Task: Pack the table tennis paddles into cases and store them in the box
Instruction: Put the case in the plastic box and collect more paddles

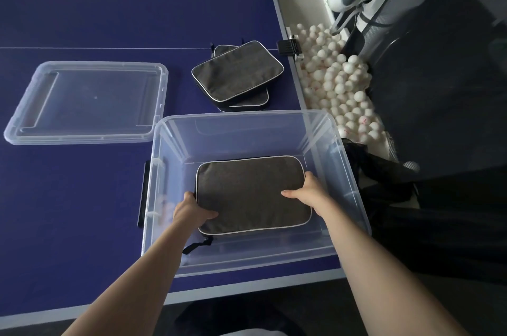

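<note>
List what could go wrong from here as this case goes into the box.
1. The strap trailing from the case near the left hand could bunch underneath and keep it from lying flat.
2. The box sits at the corner of the table, its right side near the edge; a shove might tip it toward the balls.
3. Two cases wait, stacked askew; they may slide when lifted.

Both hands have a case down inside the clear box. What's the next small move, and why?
Probably let go and withdraw: the case, held by the left hand and right hand, looks low in the box, and two more cases wait on the table.
</note>
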Demonstrator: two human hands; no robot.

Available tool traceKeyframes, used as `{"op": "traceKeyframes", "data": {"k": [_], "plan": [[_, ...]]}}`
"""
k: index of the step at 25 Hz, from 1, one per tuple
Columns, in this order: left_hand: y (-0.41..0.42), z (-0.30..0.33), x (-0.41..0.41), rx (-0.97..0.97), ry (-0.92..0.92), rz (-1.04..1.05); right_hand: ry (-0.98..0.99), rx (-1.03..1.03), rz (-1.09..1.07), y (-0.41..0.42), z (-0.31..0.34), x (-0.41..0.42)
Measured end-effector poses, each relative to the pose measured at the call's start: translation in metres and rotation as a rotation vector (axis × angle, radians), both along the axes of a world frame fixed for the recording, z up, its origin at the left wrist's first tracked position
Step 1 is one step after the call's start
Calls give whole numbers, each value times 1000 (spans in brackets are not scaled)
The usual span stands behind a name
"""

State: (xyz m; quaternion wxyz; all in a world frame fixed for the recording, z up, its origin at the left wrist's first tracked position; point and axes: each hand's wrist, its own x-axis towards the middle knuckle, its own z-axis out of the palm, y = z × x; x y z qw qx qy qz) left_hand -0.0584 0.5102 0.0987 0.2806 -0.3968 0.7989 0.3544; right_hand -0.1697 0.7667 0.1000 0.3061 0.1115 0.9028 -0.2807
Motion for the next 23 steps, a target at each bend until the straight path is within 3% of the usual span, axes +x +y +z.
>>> {"op": "traceKeyframes", "data": {"k": [4,7,12,16,23], "plan": [[3,3,0,2,58,10,32,-3,70,1,7,5],[6,11,-2,-36,159,-38,185,89,203,-1,16,13],[13,31,-6,-243,301,-337,408,150,427,-7,34,23],[14,47,-6,-404,426,-524,454,154,510,-15,50,22],[-2,87,4,-504,643,-418,538,145,639,-62,71,15]]}}
